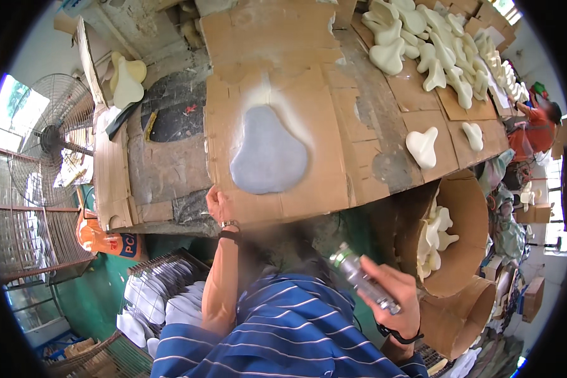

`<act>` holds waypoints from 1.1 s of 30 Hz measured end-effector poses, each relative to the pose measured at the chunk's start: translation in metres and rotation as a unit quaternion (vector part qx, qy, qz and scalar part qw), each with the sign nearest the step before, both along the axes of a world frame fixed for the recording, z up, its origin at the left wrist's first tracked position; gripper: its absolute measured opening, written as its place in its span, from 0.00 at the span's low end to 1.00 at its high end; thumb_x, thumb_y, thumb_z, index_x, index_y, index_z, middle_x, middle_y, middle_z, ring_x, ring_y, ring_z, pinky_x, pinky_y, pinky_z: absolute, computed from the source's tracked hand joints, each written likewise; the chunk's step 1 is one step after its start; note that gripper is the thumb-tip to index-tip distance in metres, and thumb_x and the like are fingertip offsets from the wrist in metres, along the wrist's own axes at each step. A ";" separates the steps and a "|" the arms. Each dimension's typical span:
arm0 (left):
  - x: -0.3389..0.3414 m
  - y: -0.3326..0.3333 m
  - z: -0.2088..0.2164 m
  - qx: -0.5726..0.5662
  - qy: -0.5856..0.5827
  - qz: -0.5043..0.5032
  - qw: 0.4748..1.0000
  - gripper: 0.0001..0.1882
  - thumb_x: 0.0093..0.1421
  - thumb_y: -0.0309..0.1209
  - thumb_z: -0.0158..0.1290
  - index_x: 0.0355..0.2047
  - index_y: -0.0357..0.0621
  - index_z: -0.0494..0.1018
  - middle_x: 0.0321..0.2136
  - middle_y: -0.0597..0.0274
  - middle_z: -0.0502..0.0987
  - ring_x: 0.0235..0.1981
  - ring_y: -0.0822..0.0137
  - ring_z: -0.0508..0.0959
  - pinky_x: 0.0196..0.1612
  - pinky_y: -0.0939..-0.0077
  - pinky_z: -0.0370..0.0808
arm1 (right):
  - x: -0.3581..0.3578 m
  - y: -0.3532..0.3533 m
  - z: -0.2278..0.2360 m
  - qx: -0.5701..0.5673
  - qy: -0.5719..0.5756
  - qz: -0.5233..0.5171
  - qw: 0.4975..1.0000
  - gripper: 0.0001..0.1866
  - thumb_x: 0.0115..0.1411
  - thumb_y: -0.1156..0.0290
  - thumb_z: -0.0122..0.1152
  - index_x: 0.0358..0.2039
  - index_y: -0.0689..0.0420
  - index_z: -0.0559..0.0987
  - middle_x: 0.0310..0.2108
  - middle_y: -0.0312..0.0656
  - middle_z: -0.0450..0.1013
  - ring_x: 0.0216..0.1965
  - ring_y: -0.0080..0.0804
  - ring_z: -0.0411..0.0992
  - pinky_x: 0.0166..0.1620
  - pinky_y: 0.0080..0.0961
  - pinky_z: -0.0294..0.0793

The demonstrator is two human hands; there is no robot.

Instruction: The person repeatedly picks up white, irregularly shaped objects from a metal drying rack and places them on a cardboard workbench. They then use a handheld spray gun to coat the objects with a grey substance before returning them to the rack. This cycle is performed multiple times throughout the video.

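Note:
My right hand [394,296] is wrapped around a silver spray gun [362,277] with a green ring near its front end. It holds the gun in front of my body, below the table edge. My left hand [218,204] rests at the near edge of the cardboard-covered table [321,189], fingers curled; what they grip, if anything, is hidden. Just beyond it, a grey-blue, pear-shaped foam pad [268,151] lies flat on the cardboard, wide end towards me. A whitish haze of overspray surrounds its narrow far end, and neither hand touches it.
Cream foam pieces [444,53] are heaped at the far right; two lie nearer, one heart-shaped [422,147]. A cardboard drum [460,233] with more pieces stands right of me. Grey pads fill a wire rack [164,290] at left, below a large fan [47,138]. A person in red [535,129] is at far right.

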State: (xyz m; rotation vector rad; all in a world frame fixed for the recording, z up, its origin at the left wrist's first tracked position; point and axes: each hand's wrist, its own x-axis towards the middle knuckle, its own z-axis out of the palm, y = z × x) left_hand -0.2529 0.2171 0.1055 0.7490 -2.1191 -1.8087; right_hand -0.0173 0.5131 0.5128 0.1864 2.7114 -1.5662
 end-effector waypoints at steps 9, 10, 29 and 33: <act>-0.012 0.020 0.007 -0.331 -0.006 -0.181 0.926 0.17 0.55 0.28 0.59 0.46 0.50 0.77 0.34 0.60 0.76 0.37 0.58 0.77 0.41 0.65 0.76 | -0.019 0.010 -0.012 0.026 0.037 -0.082 0.996 0.27 0.52 0.82 0.66 0.55 0.66 0.76 0.31 0.48 0.76 0.27 0.37 0.74 0.33 0.26 0.72; -0.015 0.029 0.011 -0.349 -0.026 -0.190 0.917 0.15 0.54 0.29 0.60 0.44 0.52 0.78 0.35 0.59 0.75 0.38 0.57 0.77 0.41 0.62 0.75 | -0.019 0.011 -0.013 0.032 0.035 -0.088 0.995 0.27 0.53 0.81 0.66 0.55 0.66 0.76 0.31 0.48 0.76 0.28 0.37 0.75 0.33 0.26 0.73; -0.053 0.058 0.020 0.449 -0.176 -0.062 0.874 0.06 0.54 0.25 0.56 0.31 0.37 0.70 0.28 0.57 0.74 0.33 0.57 0.78 0.45 0.57 0.78 | 0.003 0.022 -0.052 -0.013 0.017 -0.084 0.996 0.29 0.52 0.82 0.68 0.57 0.61 0.76 0.33 0.48 0.77 0.28 0.38 0.75 0.34 0.26 0.73; -0.096 0.087 0.058 0.531 -0.072 -0.135 0.833 0.14 0.56 0.22 0.50 0.16 0.47 0.61 0.22 0.59 0.74 0.27 0.60 0.74 0.46 0.53 0.78 | -0.016 0.022 -0.096 0.003 0.020 -0.018 1.000 0.29 0.53 0.78 0.68 0.57 0.61 0.75 0.41 0.52 0.78 0.38 0.52 0.77 0.40 0.37 0.77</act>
